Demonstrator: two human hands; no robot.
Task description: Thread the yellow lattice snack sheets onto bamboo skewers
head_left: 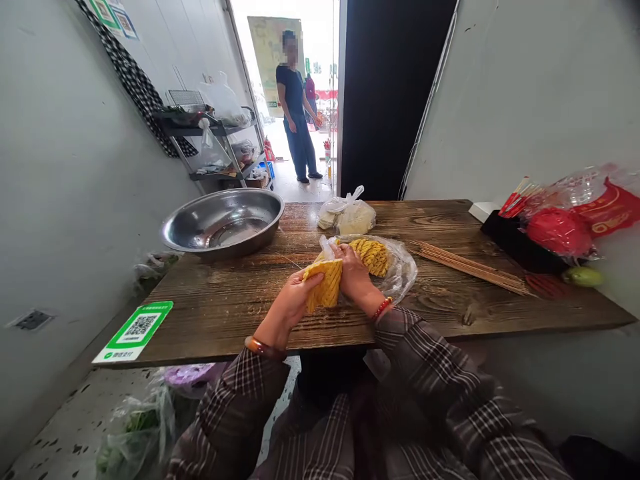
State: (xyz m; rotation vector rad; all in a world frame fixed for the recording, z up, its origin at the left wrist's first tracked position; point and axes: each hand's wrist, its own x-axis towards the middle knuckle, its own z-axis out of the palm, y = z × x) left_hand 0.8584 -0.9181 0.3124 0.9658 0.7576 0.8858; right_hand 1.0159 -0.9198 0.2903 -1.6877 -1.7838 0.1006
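My left hand [293, 303] is closed on a yellow, criss-cross textured slab of food [327, 283], its thumb lying on top. Close beside it, my right hand [354, 270] has its fingers bent at the far edge of the slab, by the bunched white end of a plastic bag [327, 247]. What those fingertips grip is hidden. More yellow textured slabs [370, 255] lie just right of my right hand, on a spread clear plastic bag [403, 270].
A wide steel basin [225, 250] stands at the table's [240, 293] back left. Bagged pale slices [347, 213] lie behind my hands. Wooden skewers [470, 267] lie right, near a black box [510, 233]. A QR card [137, 331] sits front left. A person [297, 113] stands in the doorway.
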